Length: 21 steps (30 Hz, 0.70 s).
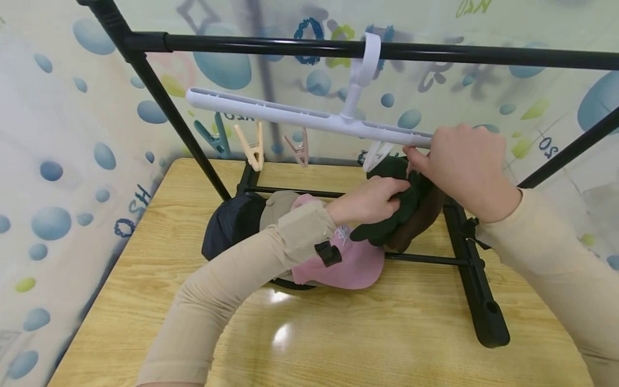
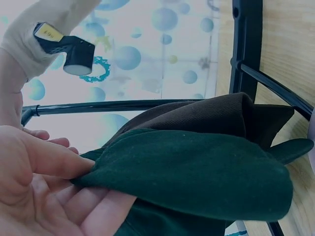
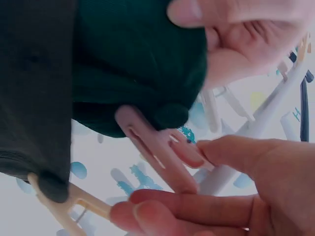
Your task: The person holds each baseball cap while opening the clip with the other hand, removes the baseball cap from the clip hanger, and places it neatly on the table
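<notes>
My left hand [image 1: 372, 200] pinches the dark green cap [image 2: 192, 172] by its edge, thumb on top and fingers underneath in the left wrist view. At the hanger's right end, my right hand [image 1: 464, 166] squeezes a pink clothespin [image 3: 160, 150] between thumb and fingers. The clothespin's tip lies against the green cap beside its top button [image 3: 172, 115]. A dark brown cap [image 2: 197, 118] hangs just behind the green one. In the right wrist view a cream clothespin [image 3: 74, 196] is at the brown cap's button. The white hanger [image 1: 271, 111] hooks over the black rail [image 1: 261, 45].
Teal [image 1: 215, 134], cream [image 1: 253, 146], pink [image 1: 301, 148] and white clothespins [image 1: 377, 155] hang along the hanger. On the wooden table [image 1: 367, 333] lie a pink cap [image 1: 353, 266], a beige cap [image 1: 275, 207] and a navy cap [image 1: 229, 226]. The rack's black foot [image 1: 476, 279] stands right.
</notes>
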Motion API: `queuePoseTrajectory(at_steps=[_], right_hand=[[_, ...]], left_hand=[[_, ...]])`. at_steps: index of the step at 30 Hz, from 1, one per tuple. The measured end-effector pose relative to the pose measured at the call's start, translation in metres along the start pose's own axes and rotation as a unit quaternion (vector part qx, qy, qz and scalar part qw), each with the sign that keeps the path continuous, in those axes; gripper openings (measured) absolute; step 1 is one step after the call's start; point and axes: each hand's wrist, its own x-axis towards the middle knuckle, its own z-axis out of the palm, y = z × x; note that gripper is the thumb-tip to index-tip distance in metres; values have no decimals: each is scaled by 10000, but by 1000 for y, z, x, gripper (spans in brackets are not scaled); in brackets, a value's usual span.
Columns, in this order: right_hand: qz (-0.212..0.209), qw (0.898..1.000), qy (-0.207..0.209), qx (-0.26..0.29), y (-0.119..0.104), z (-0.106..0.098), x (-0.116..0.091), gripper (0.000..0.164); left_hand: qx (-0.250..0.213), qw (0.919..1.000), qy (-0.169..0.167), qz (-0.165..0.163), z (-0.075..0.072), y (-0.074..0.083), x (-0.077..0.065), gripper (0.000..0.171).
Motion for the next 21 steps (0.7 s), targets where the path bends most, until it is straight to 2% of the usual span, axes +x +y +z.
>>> queuePoseTrajectory(at_steps=[4, 9, 15, 21], right_hand=[[237, 9974, -673, 136, 2, -6, 5, 64], [391, 9946, -936, 204, 3, -9, 7, 60], [489, 9934, -948, 427, 5, -9, 8, 58], [479, 9948, -602, 665, 6, -4, 8, 48]], left_hand=[[11, 10000, -21, -58, 0, 1, -1, 41], [57, 10000, -27, -22, 1, 2, -2, 40], [36, 10000, -30, 56, 4, 2, -2, 39], [6, 9999, 31, 137, 6, 2, -1, 35]])
